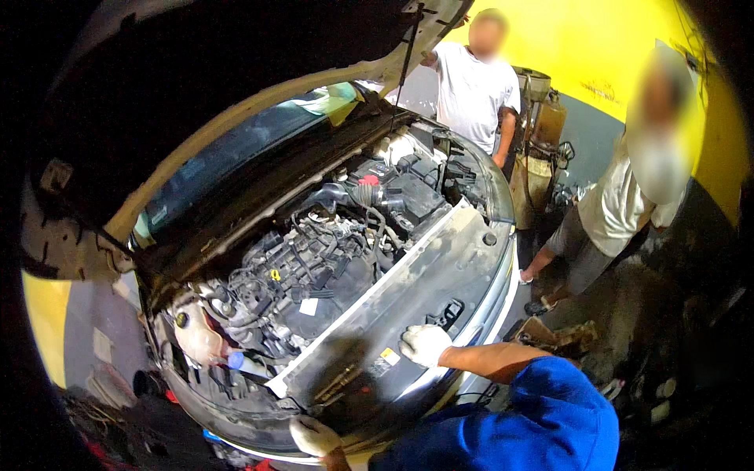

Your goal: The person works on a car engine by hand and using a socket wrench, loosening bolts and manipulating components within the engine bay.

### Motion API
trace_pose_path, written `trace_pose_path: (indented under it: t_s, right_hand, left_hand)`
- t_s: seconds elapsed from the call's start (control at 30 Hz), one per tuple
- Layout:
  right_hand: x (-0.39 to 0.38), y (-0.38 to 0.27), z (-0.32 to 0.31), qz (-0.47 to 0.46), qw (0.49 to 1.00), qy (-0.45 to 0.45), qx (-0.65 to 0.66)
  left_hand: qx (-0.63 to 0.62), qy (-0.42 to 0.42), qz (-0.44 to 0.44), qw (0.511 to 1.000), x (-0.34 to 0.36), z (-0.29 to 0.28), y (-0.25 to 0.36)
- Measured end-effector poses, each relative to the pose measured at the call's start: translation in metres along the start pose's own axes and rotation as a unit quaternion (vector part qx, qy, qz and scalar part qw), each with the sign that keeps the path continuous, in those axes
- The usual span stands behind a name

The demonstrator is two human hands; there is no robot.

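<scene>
A car's engine bay is in front of me under the raised hood (236, 94). My right hand (425, 346), in a white glove, rests on the dark front cover panel (408, 286), beside the hood latch (451, 313). Its fingers are slightly bent, and I see nothing held in them. My left hand (313, 436), also gloved in white, lies along the car's front edge at the bottom, fingers extended and partly in shadow. Behind the panel sits the engine (306, 263). To its left is a coolant reservoir (200, 337) with a dark cap.
A hood strut (408, 59) rises at the far side. One person in a white shirt (475, 94) stands by the far fender; another in a light shirt (616, 200) is at the right. Workshop equipment (542, 133) stands by the wall, and assorted parts (558, 337) lie right of the bumper.
</scene>
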State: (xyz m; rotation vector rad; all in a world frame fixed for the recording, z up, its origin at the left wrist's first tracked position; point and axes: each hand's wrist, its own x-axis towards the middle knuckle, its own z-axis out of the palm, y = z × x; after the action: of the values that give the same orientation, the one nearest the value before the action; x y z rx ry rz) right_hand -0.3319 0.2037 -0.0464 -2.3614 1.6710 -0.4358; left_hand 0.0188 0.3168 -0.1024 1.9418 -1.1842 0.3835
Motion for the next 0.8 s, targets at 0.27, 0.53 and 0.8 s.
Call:
trace_pose_path:
  t_s: [0.27, 0.53, 0.8]
  right_hand:
    - [0.004, -0.005, 0.002, 0.002, 0.998, 0.039, -0.038]
    - [0.024, -0.038, -0.01, -0.12, 0.988, 0.095, 0.003]
    - [0.138, -0.057, -0.016, -0.067, 0.986, 0.133, -0.077]
  left_hand:
    - [-0.048, -0.038, -0.009, 0.998, 0.025, -0.019, 0.017]
    - [-0.067, -0.035, -0.035, 0.997, 0.02, -0.035, 0.008]
    - [-0.047, -0.042, -0.029, 0.998, 0.02, -0.03, 0.014]
